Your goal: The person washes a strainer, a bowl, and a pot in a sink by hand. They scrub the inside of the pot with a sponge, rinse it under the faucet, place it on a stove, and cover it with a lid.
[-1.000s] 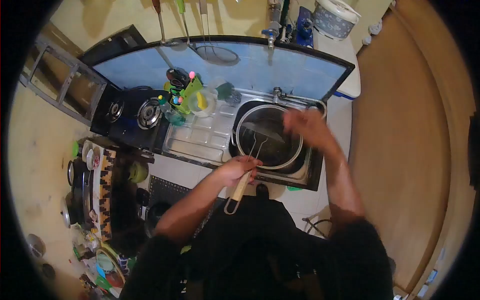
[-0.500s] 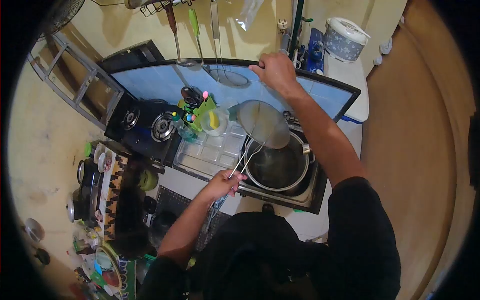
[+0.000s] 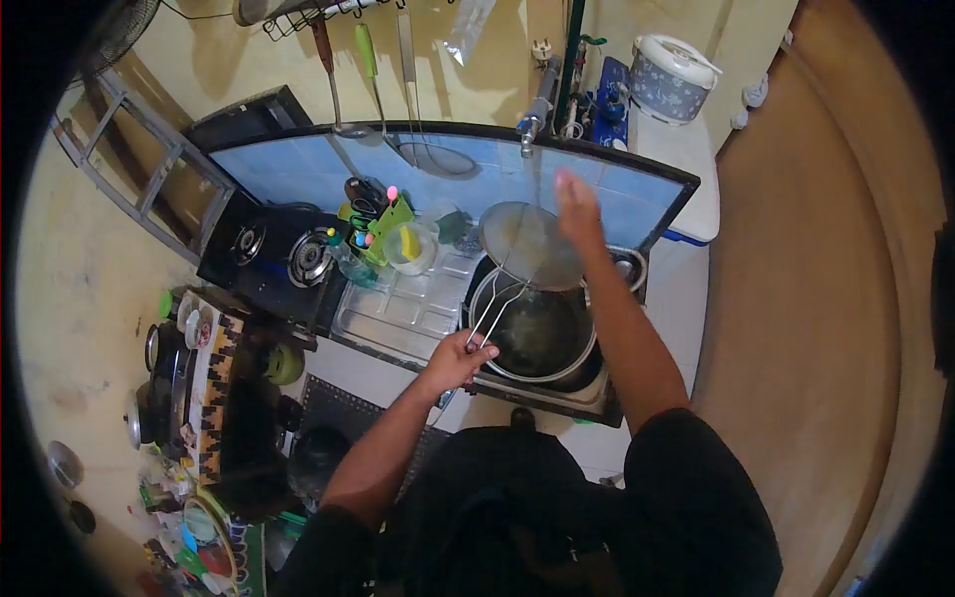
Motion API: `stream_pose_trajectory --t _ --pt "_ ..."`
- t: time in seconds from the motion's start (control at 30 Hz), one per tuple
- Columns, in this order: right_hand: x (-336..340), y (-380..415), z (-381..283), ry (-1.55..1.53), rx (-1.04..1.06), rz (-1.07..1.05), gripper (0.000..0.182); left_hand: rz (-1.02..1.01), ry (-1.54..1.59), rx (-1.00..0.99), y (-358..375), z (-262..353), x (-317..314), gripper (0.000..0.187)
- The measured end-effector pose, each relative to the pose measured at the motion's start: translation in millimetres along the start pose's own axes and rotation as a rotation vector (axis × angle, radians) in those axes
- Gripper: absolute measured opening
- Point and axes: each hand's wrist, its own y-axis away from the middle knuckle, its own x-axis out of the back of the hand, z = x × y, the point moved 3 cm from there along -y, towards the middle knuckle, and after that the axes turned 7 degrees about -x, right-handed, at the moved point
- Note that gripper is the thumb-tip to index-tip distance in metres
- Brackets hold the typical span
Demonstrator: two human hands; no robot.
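Note:
My left hand (image 3: 460, 361) is closed around the wire handle of a round, flat mesh strainer (image 3: 519, 242). The strainer is over a large metal pot (image 3: 542, 338) that stands in the sink and holds dark, cloudy liquid. Above the strainer a tap (image 3: 529, 129) juts from the wall, and a thin stream appears to run from it onto the mesh. My right hand (image 3: 579, 214) is beside the strainer's right edge, below the tap. Motion smears its fingers, and I cannot make out anything in them.
Left of the pot lies a ridged metal drainboard (image 3: 398, 308). It bears a tub with a yellow sponge (image 3: 409, 242), near a green utensil caddy (image 3: 386, 231). A two-burner stove (image 3: 274, 249) stands further left. Ladles (image 3: 348, 129) hang at the back; a rice cooker (image 3: 676, 80) sits back right.
My right hand has come down off the tap to the strainer's right side. A stream now shows below the tap. My left hand still grips the strainer, and the view has shifted slightly.

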Motion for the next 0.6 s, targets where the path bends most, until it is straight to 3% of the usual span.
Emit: stream_pose_trajectory --t 0.03,0.1,0.2,0.33,0.4,0.43,0.5,0.53,0.6 --pt "-5.8 11.1 17.7 0.181 -0.097 -0.104 0.046 0.003 0.008 0.01 -1.7 -2.6 -0.4 0.024" --pt "-24.5 14.5 46.6 0.497 -0.162 -0.512 0.05 0.002 0.014 0.016 -4.0 -1.6 -4.5 0.023" --pt "-36.0 15.9 64.2 0.542 -0.126 -0.385 0.049 -0.039 -0.131 -0.024 0.5 18.0 -12.0 0.02" --pt "-43.4 50.7 6.8 0.536 -0.14 -0.416 0.055 0.007 -0.342 -0.176 0.5 11.5 -7.1 0.019" --pt "-62.6 72.9 18.0 0.607 0.507 -0.07 0.054 0.066 -0.337 -0.169 4.9 8.6 -1.9 0.018" --pt "-67.7 65.1 31.6 0.605 0.511 -0.074 0.054 0.072 -0.335 -0.169 5.9 4.6 1.2 0.018" --pt "-69.6 29.9 73.9 0.548 -0.146 -0.418 0.06 0.002 -0.347 -0.149 7.0 -3.9 5.7 0.017" --pt "-64.1 18.3 76.7 0.546 -0.142 -0.419 0.06 0.006 -0.349 -0.15 8.6 -2.5 5.6 0.017" --pt "-60.8 5.4 79.2 0.324 -0.225 -0.618 0.061 -0.05 -0.343 -0.125 10.7 3.2 4.5 0.023"
